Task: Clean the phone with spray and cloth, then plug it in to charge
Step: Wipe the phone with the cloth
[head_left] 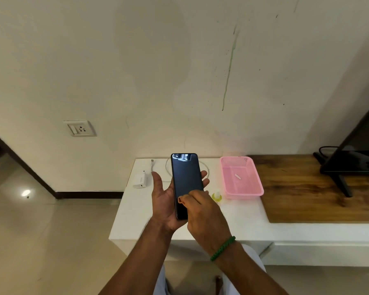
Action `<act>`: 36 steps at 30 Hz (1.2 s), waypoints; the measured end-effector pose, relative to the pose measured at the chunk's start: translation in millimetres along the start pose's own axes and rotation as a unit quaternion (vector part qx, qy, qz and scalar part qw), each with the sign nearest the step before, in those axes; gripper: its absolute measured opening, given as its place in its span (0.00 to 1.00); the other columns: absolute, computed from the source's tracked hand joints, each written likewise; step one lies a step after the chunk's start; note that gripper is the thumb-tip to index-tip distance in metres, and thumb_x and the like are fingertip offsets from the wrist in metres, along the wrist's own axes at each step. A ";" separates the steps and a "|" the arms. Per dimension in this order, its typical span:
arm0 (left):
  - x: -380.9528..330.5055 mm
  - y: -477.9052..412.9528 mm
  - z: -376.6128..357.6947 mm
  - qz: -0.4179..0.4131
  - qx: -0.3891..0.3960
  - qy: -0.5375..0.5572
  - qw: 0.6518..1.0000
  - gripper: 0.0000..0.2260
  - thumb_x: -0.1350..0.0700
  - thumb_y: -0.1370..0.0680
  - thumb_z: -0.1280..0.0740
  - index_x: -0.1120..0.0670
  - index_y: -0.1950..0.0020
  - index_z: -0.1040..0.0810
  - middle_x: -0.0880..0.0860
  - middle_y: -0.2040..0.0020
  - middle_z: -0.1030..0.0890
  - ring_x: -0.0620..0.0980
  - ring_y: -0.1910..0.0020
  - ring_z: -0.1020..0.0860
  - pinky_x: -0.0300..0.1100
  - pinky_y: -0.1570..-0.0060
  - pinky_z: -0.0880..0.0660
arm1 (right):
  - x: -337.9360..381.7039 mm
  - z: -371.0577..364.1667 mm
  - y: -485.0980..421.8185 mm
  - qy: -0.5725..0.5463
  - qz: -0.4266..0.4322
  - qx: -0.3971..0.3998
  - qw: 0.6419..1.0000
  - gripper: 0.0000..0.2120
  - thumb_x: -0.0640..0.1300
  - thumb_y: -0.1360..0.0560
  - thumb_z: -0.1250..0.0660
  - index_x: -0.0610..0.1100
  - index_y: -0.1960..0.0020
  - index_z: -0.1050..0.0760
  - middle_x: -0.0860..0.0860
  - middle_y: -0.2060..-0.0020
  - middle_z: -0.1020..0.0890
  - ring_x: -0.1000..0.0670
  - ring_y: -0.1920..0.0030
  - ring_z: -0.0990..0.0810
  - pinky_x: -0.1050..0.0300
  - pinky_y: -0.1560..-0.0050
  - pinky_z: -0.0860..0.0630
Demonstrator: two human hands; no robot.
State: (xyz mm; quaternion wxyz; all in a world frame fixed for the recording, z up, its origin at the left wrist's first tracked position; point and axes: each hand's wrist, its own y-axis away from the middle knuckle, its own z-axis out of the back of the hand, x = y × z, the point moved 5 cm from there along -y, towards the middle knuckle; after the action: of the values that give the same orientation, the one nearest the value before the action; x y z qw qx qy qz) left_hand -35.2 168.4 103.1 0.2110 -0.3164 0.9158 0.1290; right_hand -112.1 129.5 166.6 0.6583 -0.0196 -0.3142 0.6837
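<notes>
- Wrist band, green [222, 248], on the right arm, nearest the camera.
- Right hand [202, 216] is curled with its fingertips on the lower part of the phone [186, 184]. No cloth shows under them; can't tell if one is bunched inside the hand.
- Left hand [167, 201] cradles the phone from behind, palm open, thumb out to the side, fingers wrapped round the far edge. Screen is dark, facing up, held above the white worktop [145, 218].
- Spray bottle [217, 196] stands on the worktop just beside the right hand, next to the pink basket [241, 177].
- Further back: charger brick [140, 179] and white cable [158, 165] lie loose — not joined, not in the wall socket [79, 128].
- Judgement: at or near the wiping step. Cleaning can't be confirmed finished; charging is entirely left.
</notes>
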 end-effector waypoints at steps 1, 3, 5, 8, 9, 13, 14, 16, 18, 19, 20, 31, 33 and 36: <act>-0.6 0.1 -0.2 -0.003 -0.002 -0.003 1.000 0.47 0.23 0.33 0.48 0.54 0.25 0.37 0.61 0.29 0.31 0.58 0.35 0.26 0.52 0.34 0.31 | 0.6 0.3 2.0 0.002 0.002 0.001 1.000 0.17 0.36 0.44 0.19 0.41 0.57 0.19 0.46 0.63 0.17 0.48 0.63 0.17 0.60 0.61 0.19; -0.6 0.4 -1.0 -0.003 -0.004 -0.009 1.000 0.47 0.23 0.33 0.47 0.54 0.24 0.37 0.61 0.30 0.30 0.58 0.36 0.26 0.51 0.34 0.31 | 0.9 0.2 4.0 0.005 0.004 0.001 1.000 0.17 0.36 0.44 0.19 0.41 0.57 0.19 0.47 0.63 0.17 0.49 0.63 0.17 0.60 0.61 0.19; 0.3 0.5 -0.1 0.001 -0.008 -0.012 1.000 0.47 0.23 0.33 0.47 0.54 0.25 0.36 0.60 0.31 0.28 0.57 0.36 0.26 0.51 0.34 0.32 | 0.1 0.4 3.5 0.007 0.001 0.001 1.000 0.16 0.36 0.43 0.20 0.41 0.57 0.19 0.46 0.63 0.17 0.48 0.63 0.17 0.59 0.61 0.19; 0.3 0.4 0.9 0.008 -0.009 -0.013 1.000 0.45 0.24 0.32 0.48 0.54 0.26 0.34 0.60 0.31 0.28 0.58 0.34 0.29 0.52 0.31 0.36 | -2.2 2.0 -1.8 0.011 -0.008 0.005 1.000 0.16 0.39 0.41 0.20 0.40 0.56 0.19 0.46 0.62 0.17 0.47 0.62 0.17 0.58 0.60 0.19; 0.4 0.4 0.3 0.010 -0.005 -0.013 1.000 0.45 0.24 0.32 0.48 0.54 0.26 0.33 0.60 0.30 0.29 0.58 0.33 0.30 0.52 0.31 0.37 | -3.9 3.2 -4.5 0.011 -0.013 0.006 1.000 0.15 0.39 0.40 0.20 0.40 0.56 0.19 0.45 0.62 0.17 0.47 0.62 0.17 0.58 0.61 0.19; 2.7 0.3 -0.5 0.019 0.005 -0.005 1.000 0.44 0.24 0.31 0.46 0.55 0.27 0.32 0.60 0.28 0.31 0.59 0.29 0.34 0.54 0.30 0.37 | -14.4 10.3 -19.2 0.003 -0.028 -0.001 1.000 0.12 0.34 0.36 0.24 0.38 0.54 0.20 0.43 0.60 0.18 0.44 0.60 0.18 0.55 0.61 0.18; 3.8 0.3 0.8 0.022 0.004 -0.003 1.000 0.44 0.25 0.32 0.45 0.55 0.28 0.30 0.59 0.29 0.29 0.59 0.30 0.31 0.55 0.31 0.36 | -17.2 12.8 -23.1 0.004 -0.029 -0.006 1.000 0.11 0.33 0.35 0.26 0.38 0.54 0.20 0.42 0.60 0.18 0.43 0.60 0.19 0.54 0.61 0.18; 5.1 0.2 4.9 0.022 -0.001 -0.004 1.000 0.40 0.25 0.33 0.44 0.53 0.33 0.24 0.58 0.37 0.22 0.58 0.37 0.24 0.57 0.34 0.32 | -22.3 16.4 -30.3 0.007 -0.031 -0.016 0.999 0.09 0.31 0.34 0.28 0.36 0.54 0.20 0.41 0.60 0.18 0.42 0.60 0.19 0.53 0.60 0.19; 5.4 0.6 6.8 0.018 -0.009 -0.012 1.000 0.38 0.26 0.33 0.43 0.51 0.38 0.20 0.57 0.43 0.18 0.58 0.43 0.20 0.58 0.36 0.31 | -25.2 17.9 -34.7 0.014 -0.032 -0.022 0.999 0.09 0.32 0.32 0.29 0.36 0.52 0.20 0.40 0.58 0.18 0.41 0.58 0.19 0.52 0.57 0.20; 5.5 0.9 6.8 0.017 -0.013 -0.015 1.000 0.37 0.26 0.34 0.42 0.51 0.39 0.19 0.57 0.44 0.18 0.58 0.44 0.20 0.58 0.37 0.30 | -25.8 18.0 -35.7 0.015 -0.030 -0.025 0.999 0.09 0.32 0.32 0.30 0.36 0.52 0.20 0.40 0.57 0.18 0.41 0.57 0.19 0.51 0.56 0.20; 5.4 0.8 6.3 0.016 -0.016 -0.017 1.000 0.37 0.26 0.34 0.42 0.51 0.39 0.19 0.57 0.44 0.18 0.58 0.45 0.20 0.58 0.38 0.30 | -26.0 17.6 -36.1 0.016 -0.028 -0.026 0.999 0.09 0.33 0.31 0.30 0.36 0.51 0.20 0.40 0.57 0.18 0.41 0.57 0.19 0.51 0.56 0.20; -3.3 -0.1 -1.1 0.008 -0.047 -0.005 0.999 0.32 0.36 0.26 0.42 0.57 0.31 0.27 0.60 0.32 0.26 0.59 0.37 0.24 0.54 0.38 0.27 | -15.2 9.6 -10.2 0.012 -0.013 -0.002 1.000 0.14 0.35 0.39 0.22 0.39 0.54 0.19 0.43 0.60 0.17 0.45 0.61 0.18 0.56 0.62 0.18; -5.8 -0.2 -1.7 0.005 -0.044 -0.004 0.999 0.31 0.37 0.26 0.42 0.57 0.32 0.26 0.60 0.33 0.25 0.59 0.38 0.23 0.53 0.40 0.24 | -12.8 7.9 -3.0 0.015 -0.013 0.002 1.000 0.17 0.36 0.42 0.20 0.40 0.55 0.19 0.45 0.61 0.16 0.46 0.62 0.17 0.58 0.62 0.18; -5.3 0.9 -1.9 0.011 -0.044 0.001 0.999 0.31 0.37 0.25 0.42 0.57 0.32 0.26 0.61 0.33 0.25 0.59 0.39 0.22 0.53 0.43 0.23 | -12.6 7.9 -0.8 0.022 -0.016 -0.003 1.000 0.18 0.37 0.43 0.19 0.40 0.56 0.19 0.45 0.62 0.16 0.47 0.62 0.17 0.58 0.62 0.18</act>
State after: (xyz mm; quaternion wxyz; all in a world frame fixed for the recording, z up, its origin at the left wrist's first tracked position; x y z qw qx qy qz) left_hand -32.6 171.2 107.3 0.1949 -0.3156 0.9127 0.1713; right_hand -113.2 114.8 168.4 0.6756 -0.0312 -0.3019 0.6719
